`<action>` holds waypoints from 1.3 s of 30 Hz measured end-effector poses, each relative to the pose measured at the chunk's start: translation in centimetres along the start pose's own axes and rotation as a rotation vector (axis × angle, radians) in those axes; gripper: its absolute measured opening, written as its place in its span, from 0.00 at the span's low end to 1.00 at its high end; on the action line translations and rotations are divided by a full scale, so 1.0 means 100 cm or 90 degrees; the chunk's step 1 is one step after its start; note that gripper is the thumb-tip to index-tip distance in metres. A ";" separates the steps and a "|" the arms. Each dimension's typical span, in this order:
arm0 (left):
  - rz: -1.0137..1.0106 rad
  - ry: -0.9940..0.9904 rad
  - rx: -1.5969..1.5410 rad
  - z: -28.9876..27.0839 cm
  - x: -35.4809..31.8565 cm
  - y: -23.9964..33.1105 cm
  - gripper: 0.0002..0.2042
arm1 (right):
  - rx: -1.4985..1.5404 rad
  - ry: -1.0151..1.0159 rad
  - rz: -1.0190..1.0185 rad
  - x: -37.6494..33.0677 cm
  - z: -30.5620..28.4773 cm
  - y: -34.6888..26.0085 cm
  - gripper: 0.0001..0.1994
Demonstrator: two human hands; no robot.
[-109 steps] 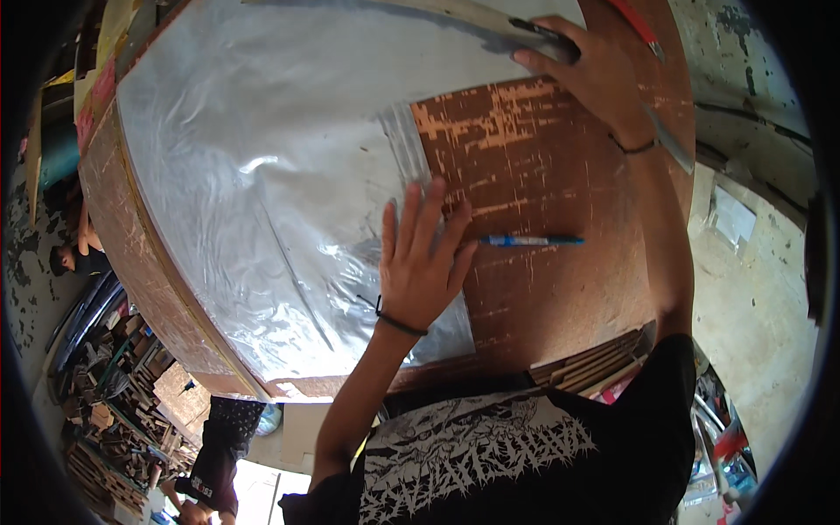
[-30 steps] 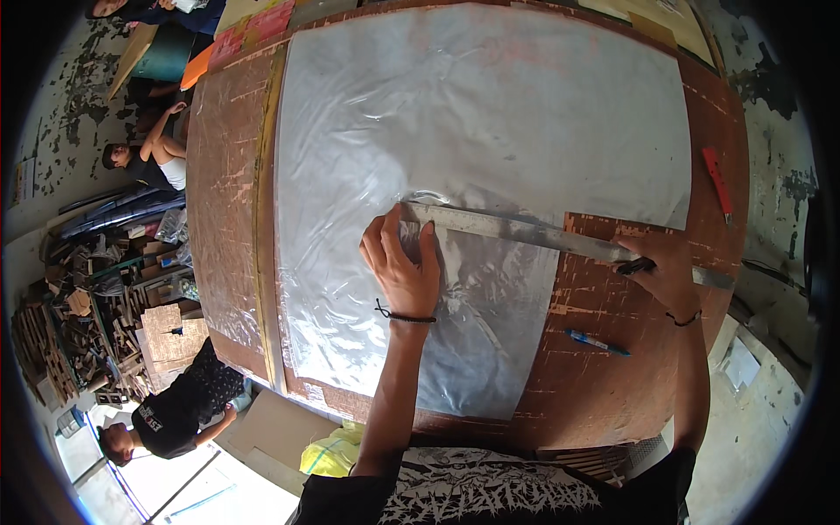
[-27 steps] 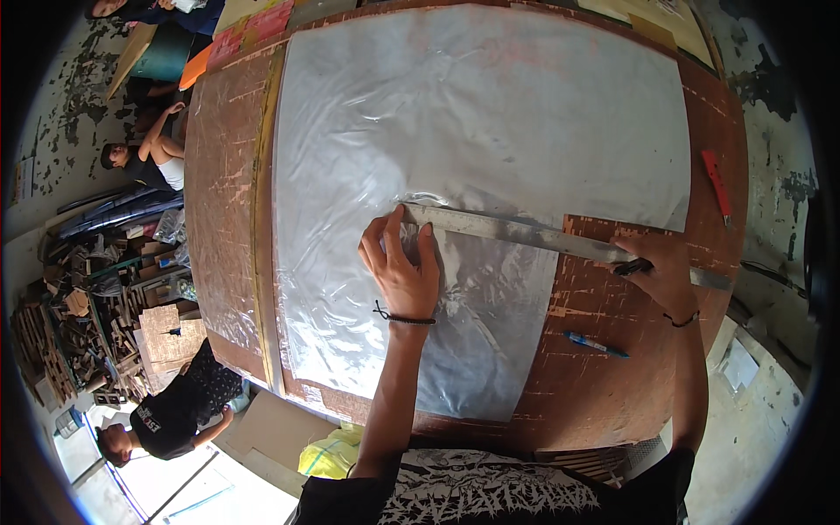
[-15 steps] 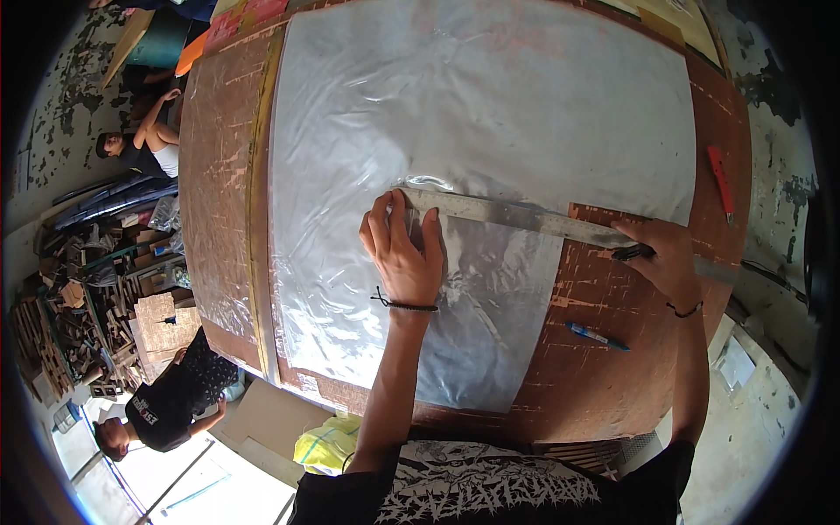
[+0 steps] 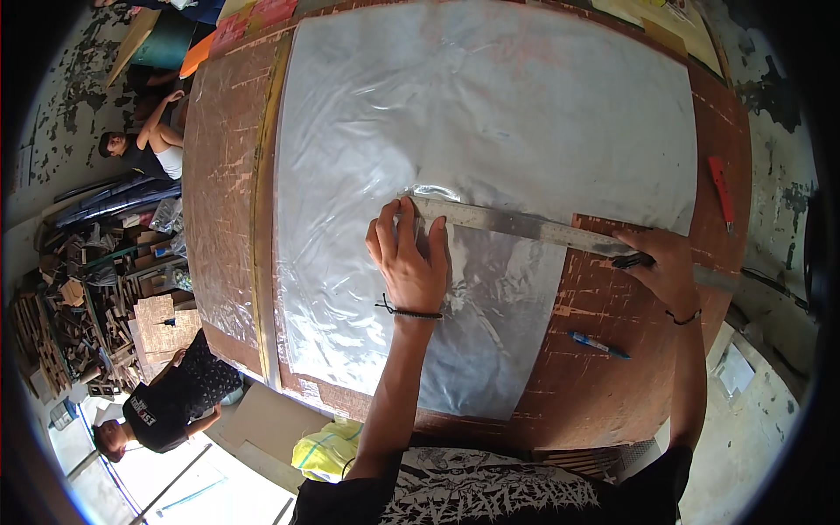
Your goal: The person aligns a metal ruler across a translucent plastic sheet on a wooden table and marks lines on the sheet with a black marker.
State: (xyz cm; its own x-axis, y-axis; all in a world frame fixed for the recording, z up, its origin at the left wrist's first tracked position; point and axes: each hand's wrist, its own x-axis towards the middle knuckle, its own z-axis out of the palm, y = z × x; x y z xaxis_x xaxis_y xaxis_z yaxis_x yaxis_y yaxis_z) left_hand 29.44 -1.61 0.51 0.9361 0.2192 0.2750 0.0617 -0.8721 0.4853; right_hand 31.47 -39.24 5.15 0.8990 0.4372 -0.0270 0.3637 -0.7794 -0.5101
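A large sheet of clear plastic film (image 5: 490,114) lies spread over a scarred brown worktable (image 5: 223,175). Across it runs a long steel ruler (image 5: 525,226), slanting down to the right. My left hand (image 5: 409,255) lies flat on the film, its fingertips pressing the ruler's left end. My right hand (image 5: 662,262) rests at the ruler's right part and grips a small dark cutter (image 5: 632,260) against the ruler's edge. A blue pen (image 5: 598,344) lies on bare table below my right hand.
A red cutter (image 5: 721,188) lies near the table's right edge. A yellow strip (image 5: 259,192) runs along the film's left side. Two people (image 5: 144,149) sit or crouch on the floor at the left, beside stacked wood scraps (image 5: 96,297). A yellow bag (image 5: 328,448) lies below the table.
Since 3.6 s ago the ruler has come down onto the film and my left hand has moved onto its end. Over the last second both hands stay put; only the view shifts slightly.
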 end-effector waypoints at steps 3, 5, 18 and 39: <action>0.009 0.000 0.004 0.002 0.002 0.003 0.22 | 0.010 0.015 0.014 -0.005 0.000 0.003 0.27; 0.013 0.012 0.008 0.005 0.002 0.004 0.22 | -0.015 0.022 0.008 -0.003 -0.003 -0.002 0.28; 0.032 0.005 0.064 0.005 0.000 0.000 0.23 | -0.114 0.090 -0.048 -0.012 0.015 0.007 0.28; 0.007 -0.014 0.080 0.007 -0.003 -0.002 0.24 | -0.059 0.147 -0.085 0.025 0.048 -0.016 0.29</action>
State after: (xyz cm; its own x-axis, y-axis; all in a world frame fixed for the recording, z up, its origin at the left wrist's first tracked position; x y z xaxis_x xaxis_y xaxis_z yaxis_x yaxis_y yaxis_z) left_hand 29.41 -1.79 -0.25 0.9445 0.2005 0.2604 0.0929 -0.9229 0.3737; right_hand 31.93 -34.78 1.77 0.8696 0.4331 0.2373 0.4938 -0.7644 -0.4146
